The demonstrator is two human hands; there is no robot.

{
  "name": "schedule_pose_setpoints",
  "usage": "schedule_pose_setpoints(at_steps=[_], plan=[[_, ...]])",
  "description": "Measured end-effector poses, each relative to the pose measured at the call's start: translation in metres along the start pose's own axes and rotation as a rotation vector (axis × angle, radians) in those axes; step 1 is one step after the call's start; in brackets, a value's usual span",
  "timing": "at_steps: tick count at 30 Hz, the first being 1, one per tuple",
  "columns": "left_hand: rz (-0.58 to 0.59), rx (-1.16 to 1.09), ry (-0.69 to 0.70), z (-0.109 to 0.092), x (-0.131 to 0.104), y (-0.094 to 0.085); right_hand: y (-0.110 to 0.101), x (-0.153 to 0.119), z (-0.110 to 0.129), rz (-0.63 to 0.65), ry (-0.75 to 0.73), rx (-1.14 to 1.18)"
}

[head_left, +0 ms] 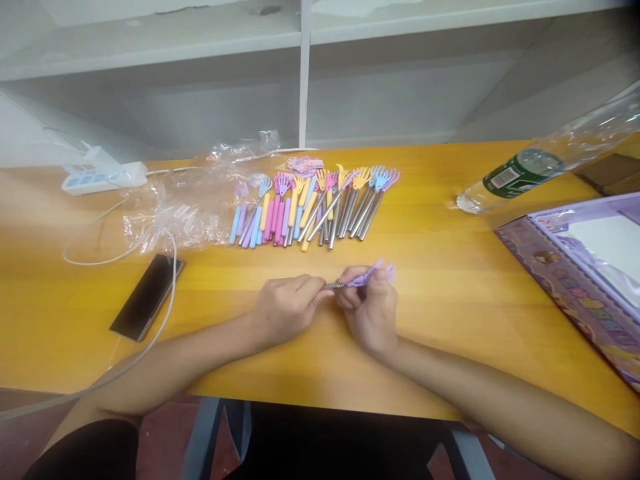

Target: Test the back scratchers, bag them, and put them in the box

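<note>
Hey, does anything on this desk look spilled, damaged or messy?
Nothing appears spilled or broken. Two things look untidy: crumpled clear plastic strewn left of the claw-headed sticks, like discarded wrapping, and a loose white cable looping by the phone.

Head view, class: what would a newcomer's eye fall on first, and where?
Probably the row of colourful claw-headed sticks, on the far half of the table. Nearer the person, the left hand grips a metal rod and the right hand its purple claw. At the right, a green-labelled bottle stands out.
</note>
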State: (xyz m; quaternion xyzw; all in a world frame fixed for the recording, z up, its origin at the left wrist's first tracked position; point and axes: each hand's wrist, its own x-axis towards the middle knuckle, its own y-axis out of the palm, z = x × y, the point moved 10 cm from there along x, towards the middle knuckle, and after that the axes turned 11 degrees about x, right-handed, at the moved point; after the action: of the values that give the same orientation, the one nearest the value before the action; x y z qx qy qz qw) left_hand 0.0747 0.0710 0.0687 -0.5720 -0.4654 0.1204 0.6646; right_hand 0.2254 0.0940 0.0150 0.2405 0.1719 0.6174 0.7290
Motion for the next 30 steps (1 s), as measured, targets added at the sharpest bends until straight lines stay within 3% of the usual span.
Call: schedule_pose_setpoints(at_steps=[4, 11, 23, 30], plan=[[-0.007, 0.005, 0.005, -0.005, -0.001, -0.003, 0.009, -0.017, -0.015, 0.074, 0.050, 0.014], [0.002, 0.059, 0.019, 0.009, 0.001, 0.001, 0.010, -0.004, -0.025, 0.113, 0.107, 0.029], [0.019, 0.127, 0.025, 0.020, 0.002, 0.009, 0.008, 0.003, -0.039, 0.094, 0.225, 0.050], [-0.003, 0.187, 0.080, 0.015, 0.000, 0.014, 0.002, 0.003, -0.043, 0.062, 0.238, 0.033]])
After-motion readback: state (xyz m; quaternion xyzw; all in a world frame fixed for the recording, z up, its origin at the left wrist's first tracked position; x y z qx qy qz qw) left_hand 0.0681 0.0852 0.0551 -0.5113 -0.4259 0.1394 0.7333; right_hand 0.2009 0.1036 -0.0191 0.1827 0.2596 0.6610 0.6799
